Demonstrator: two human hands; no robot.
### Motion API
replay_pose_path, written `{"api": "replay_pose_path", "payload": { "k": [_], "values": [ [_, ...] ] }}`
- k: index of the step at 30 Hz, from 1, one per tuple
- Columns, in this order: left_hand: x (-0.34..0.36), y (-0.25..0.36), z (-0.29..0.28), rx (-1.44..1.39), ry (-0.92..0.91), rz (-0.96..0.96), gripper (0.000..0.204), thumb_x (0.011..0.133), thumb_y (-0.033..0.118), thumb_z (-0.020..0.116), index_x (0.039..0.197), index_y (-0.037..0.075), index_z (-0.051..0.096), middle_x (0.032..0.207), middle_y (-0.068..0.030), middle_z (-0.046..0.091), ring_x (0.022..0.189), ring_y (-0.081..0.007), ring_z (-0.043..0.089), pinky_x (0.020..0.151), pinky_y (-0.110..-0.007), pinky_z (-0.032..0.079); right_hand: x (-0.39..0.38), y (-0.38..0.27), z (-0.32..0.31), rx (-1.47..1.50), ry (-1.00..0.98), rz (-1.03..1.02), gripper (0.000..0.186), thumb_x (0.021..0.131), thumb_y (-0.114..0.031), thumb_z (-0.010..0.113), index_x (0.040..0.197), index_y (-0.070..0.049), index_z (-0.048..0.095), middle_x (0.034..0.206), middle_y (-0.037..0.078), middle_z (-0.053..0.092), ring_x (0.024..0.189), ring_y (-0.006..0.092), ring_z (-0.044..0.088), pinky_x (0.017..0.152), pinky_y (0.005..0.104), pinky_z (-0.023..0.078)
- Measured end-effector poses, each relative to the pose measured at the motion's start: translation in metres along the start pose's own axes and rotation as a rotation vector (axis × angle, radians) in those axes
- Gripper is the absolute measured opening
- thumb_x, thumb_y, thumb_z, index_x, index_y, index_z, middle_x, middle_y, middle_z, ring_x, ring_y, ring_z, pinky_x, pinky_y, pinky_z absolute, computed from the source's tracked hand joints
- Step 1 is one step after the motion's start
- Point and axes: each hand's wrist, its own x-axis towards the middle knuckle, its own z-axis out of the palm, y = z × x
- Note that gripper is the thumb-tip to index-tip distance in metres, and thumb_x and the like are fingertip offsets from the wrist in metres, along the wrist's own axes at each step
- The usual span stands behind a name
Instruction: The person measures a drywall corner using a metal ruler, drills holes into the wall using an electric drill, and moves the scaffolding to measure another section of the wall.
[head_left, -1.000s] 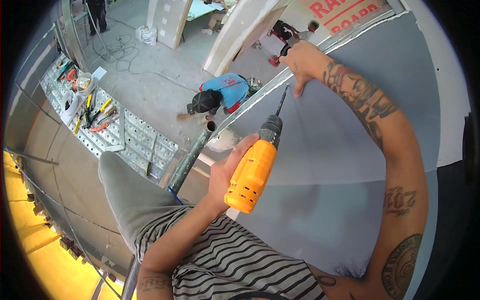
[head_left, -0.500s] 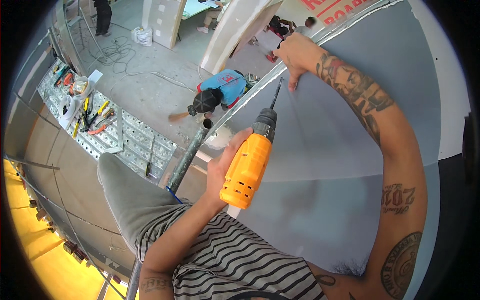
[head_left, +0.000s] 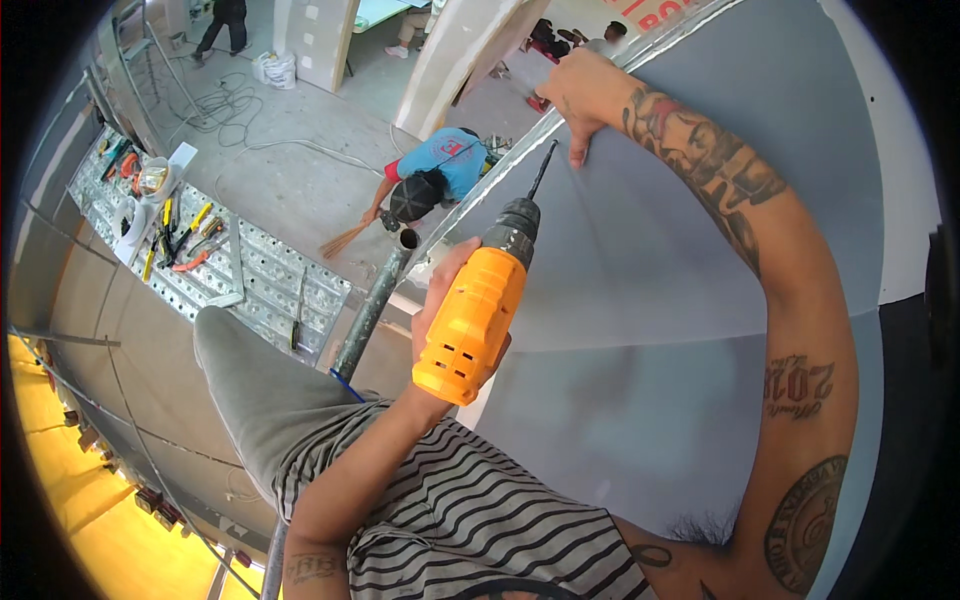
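An orange cordless drill [head_left: 470,325] with a black chuck is in my left hand [head_left: 437,285], whose fingers wrap round its grip, mostly hidden behind the body. Its long thin bit [head_left: 543,170] points up and away, the tip near the top edge of a large curved grey panel [head_left: 620,260]. Whether the tip touches the panel I cannot tell. My right hand [head_left: 585,95] grasps that top edge, with the thumb on the near face and the fingers over the far side. My tattooed right arm arches along the panel's right part.
A metal scaffold pole [head_left: 372,315] rises beside my leg. Left of it, a perforated metal plank [head_left: 265,275] bears pliers, cutters and white tubs. Below, a person in a blue shirt [head_left: 445,165] bends with a broom [head_left: 345,240]. Cables [head_left: 225,105] lie on the floor.
The drill has moved a little left and up in view, and my right hand appears slightly further up and left. The person below has swung the broom leftward.
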Motion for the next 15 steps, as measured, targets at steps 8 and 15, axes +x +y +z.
{"api": "replay_pose_path", "payload": {
  "k": [8, 15],
  "values": [
    [-0.004, -0.011, 0.018, -0.279, 0.082, -0.038, 0.055, 0.066, 0.0, 0.063, 0.12, 0.002, 0.053, 0.135, -0.0183, 0.042, 0.112, -0.0345, 0.053, 0.095, -0.036, 0.044, -0.003, 0.0, -0.006, 0.004, -0.042, 0.029, 0.086, 0.041, -0.064, 0.083, 0.102, -0.007, 0.063, 0.083, 0.007, 0.069, 0.081, 0.027, 0.068, 0.073, 0.0355, 0.052],
    [-0.002, -0.002, 0.018, -0.123, 0.089, -0.039, 0.063, 0.066, -0.002, 0.063, 0.127, 0.003, 0.048, 0.134, -0.0169, 0.041, 0.113, -0.033, 0.05, 0.098, -0.035, 0.041, -0.001, -0.001, 0.001, 0.011, -0.027, 0.015, 0.085, 0.041, -0.063, 0.083, 0.102, -0.007, 0.063, 0.083, 0.008, 0.069, 0.081, 0.0267, 0.068, 0.073, 0.0359, 0.052]
  ]
}}
